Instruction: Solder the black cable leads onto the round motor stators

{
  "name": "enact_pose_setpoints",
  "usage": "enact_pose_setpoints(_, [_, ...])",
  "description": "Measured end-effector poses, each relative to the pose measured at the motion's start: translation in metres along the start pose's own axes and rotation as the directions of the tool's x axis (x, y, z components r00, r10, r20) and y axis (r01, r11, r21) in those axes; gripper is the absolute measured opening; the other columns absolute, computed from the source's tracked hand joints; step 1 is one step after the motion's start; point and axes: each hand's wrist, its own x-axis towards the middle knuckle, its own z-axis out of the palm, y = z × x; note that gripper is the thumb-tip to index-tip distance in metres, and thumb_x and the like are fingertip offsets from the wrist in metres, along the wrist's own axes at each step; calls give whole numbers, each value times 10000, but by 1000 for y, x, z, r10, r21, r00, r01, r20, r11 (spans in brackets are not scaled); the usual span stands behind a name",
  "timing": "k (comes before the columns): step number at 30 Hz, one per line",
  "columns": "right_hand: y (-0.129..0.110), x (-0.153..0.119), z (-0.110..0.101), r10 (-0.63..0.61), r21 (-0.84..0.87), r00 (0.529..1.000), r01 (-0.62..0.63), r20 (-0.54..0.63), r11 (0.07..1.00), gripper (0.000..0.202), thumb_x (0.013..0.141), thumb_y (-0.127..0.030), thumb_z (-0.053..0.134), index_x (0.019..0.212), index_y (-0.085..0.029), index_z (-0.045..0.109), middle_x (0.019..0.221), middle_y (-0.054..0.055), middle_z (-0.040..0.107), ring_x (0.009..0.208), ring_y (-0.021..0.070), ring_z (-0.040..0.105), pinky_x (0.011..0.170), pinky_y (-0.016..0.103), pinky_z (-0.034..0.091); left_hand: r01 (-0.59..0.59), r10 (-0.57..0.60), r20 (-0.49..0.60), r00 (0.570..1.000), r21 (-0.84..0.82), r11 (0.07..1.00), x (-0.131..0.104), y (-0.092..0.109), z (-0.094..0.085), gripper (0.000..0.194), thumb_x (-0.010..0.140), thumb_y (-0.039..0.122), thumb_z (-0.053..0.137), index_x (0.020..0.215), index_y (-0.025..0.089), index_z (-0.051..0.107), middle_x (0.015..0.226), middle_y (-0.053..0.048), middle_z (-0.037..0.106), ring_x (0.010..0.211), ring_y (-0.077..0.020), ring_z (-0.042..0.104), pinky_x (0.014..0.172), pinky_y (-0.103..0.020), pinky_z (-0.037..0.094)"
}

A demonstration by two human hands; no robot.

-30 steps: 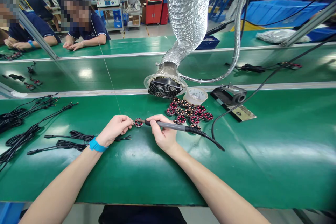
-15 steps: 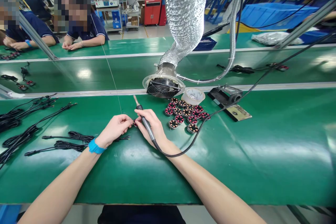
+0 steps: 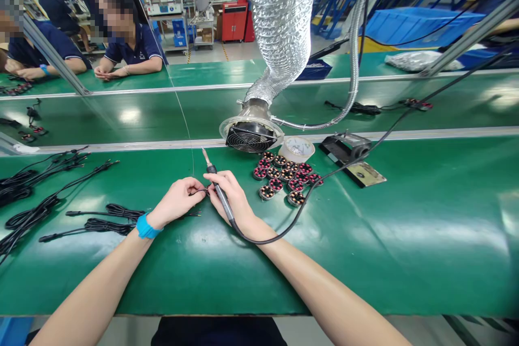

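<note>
My right hand [image 3: 237, 200] is closed around a soldering iron [image 3: 223, 198], its bare tip pointing up and away from me. The thumb and fingers of my left hand [image 3: 173, 204] pinch a thin dark wire [image 3: 198, 191]. This wire runs across to my right fingertips, where something small and dark is mostly hidden. A fine strand of solder wire [image 3: 187, 130] hangs down just beyond my left fingers. Several wound motor stators [image 3: 286, 175], with red or copper coils, lie grouped to the right of my right hand. Coiled black cables [image 3: 107, 225] rest beside my left wrist.
A fume extractor [image 3: 251, 138] on a silver duct hangs above the bench behind my hands. Behind the stators stand a roll of tape [image 3: 298, 149] and an iron stand [image 3: 348, 148]. More black cables [image 3: 36, 205] lie left. Co-workers sit across the bench.
A dark wire now shows between my fingertips, where a small red-and-black stator was partly visible before. The soldering iron has shifted slightly left. A co-worker opposite has changed head position.
</note>
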Motion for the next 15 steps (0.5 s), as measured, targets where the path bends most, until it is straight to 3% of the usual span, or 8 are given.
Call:
enact_pose_setpoints(9, [-3, -3, 0, -10, 21, 1000, 10, -18, 1000, 424, 888, -80, 500, 1266, -263, 560, 1018, 47, 520, 821, 131, 631, 811, 283, 554, 121, -115, 50, 992, -143, 982, -2, 10, -1, 223, 707, 356, 679, 773, 150, 622, 704, -5, 606, 626, -129, 553, 607, -255, 435])
enact_pose_setpoints(15, [0, -6, 1, -38, -63, 999, 41, 37, 997, 419, 909, -88, 494, 1291, -249, 557, 1023, 61, 540, 839, 147, 626, 813, 294, 553, 104, -89, 87, 992, -184, 977, 0, 4, 0, 239, 778, 386, 626, 728, 154, 609, 668, 6, 558, 589, -107, 481, 579, -241, 381])
